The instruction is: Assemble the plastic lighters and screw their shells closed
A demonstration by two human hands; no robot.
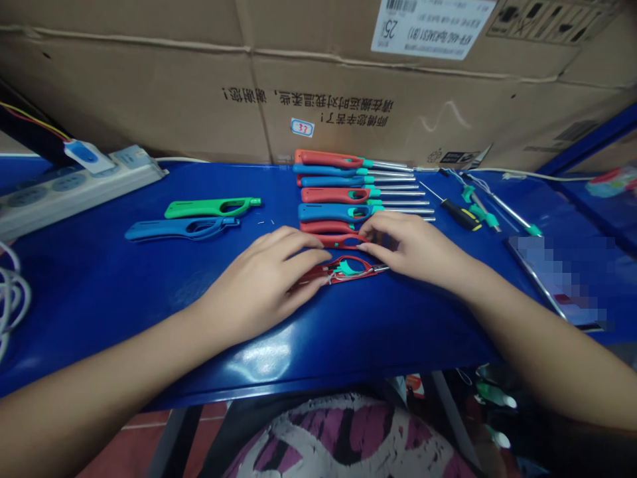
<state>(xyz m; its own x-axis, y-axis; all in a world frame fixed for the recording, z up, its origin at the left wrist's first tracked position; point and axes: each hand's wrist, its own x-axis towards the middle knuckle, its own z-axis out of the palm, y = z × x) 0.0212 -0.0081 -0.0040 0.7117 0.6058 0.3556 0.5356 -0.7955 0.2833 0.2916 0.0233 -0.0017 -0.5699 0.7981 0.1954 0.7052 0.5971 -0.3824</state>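
An opened red gas lighter (362, 273) lies on the table with its green trigger, thin wires and part of a metal tube exposed. My left hand (271, 275) closes its thumb and fingers around the rear of it, which they partly hide. My right hand (411, 242) pinches the front end of a red lighter casing half (341, 240), just beyond the opened lighter. The left fingertips reach over the rear of that casing half. Behind both hands, blue lighters (331, 212) and red lighters (328, 194) lie in a row, metal tubes pointing right.
A green casing (209, 207) and a blue casing (182, 229) lie left, near two tiny pins. The power strip (74, 182) is at far left. A screwdriver (460, 214), loose tube parts (512, 211) and a phone (552, 282) lie right. A cardboard box (199, 66) stands behind.
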